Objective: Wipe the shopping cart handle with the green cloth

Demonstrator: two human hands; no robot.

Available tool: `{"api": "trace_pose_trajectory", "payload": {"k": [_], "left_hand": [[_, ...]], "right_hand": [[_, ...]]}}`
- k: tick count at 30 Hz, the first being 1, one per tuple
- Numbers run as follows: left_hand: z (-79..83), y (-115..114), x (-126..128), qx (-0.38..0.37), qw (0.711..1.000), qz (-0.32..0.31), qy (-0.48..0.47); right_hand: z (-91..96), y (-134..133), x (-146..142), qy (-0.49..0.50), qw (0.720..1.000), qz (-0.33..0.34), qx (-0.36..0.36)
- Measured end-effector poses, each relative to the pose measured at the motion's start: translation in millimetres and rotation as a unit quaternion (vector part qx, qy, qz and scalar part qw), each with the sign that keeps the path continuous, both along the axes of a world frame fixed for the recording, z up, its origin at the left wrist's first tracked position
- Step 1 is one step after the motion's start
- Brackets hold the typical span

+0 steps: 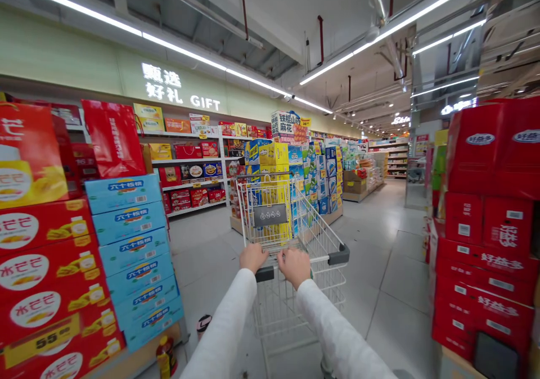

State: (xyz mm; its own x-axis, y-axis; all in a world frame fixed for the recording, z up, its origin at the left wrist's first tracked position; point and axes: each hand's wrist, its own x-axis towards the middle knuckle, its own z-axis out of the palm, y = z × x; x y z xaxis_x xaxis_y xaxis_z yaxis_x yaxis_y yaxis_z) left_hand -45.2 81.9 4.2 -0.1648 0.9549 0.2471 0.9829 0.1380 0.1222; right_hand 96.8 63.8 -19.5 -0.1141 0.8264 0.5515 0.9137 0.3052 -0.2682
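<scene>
A white wire shopping cart (270, 216) stands in front of me, with a grey panel on its basket and grey plastic corner pieces. My left hand (253, 257) is closed over the cart's handle near the left corner. Close beside it, my right hand (295, 265) also grips the handle, left of the grey right corner piece (338, 254). The fingers of both hands curl over the far side, so the bar under them is mostly hidden. Long white sleeves cover both forearms. I see no goods in the part of the basket that shows.
Blue cartons (134, 243) and red boxes (46, 266) are stacked on the left. Red cartons (485, 266) rise on the right. A display of yellow and blue boxes (274, 157) stands ahead of the cart. Gift shelves (192, 158) line the left wall; an aisle floor (375, 210) runs ahead right.
</scene>
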Motion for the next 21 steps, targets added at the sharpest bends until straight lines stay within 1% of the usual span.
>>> {"api": "trace_pose_trajectory", "payload": {"k": [7,13,16,19,21], "left_hand": [[3.3,0.8,-6.4,0.002,1.000,0.002,-0.026],[7.7,1.9,-7.9,0.004,0.999,-0.003,-0.037],[9.0,0.5,-5.2,-0.006,1.000,-0.010,-0.022],[10.4,-1.2,-2.6,-0.043,0.999,-0.025,0.016],[10.8,-2.0,-0.9,-0.066,0.997,-0.034,0.028]], "right_hand": [[4.6,7.1,-8.9,0.000,1.000,-0.001,-0.025],[-0.5,13.4,-11.4,-0.005,1.000,0.012,-0.009],[-7.9,13.1,-7.3,0.000,0.999,0.029,0.028],[-15.9,10.4,2.4,0.000,0.993,0.059,0.101],[-20.8,9.5,14.8,-0.012,0.985,0.084,0.152]]}}
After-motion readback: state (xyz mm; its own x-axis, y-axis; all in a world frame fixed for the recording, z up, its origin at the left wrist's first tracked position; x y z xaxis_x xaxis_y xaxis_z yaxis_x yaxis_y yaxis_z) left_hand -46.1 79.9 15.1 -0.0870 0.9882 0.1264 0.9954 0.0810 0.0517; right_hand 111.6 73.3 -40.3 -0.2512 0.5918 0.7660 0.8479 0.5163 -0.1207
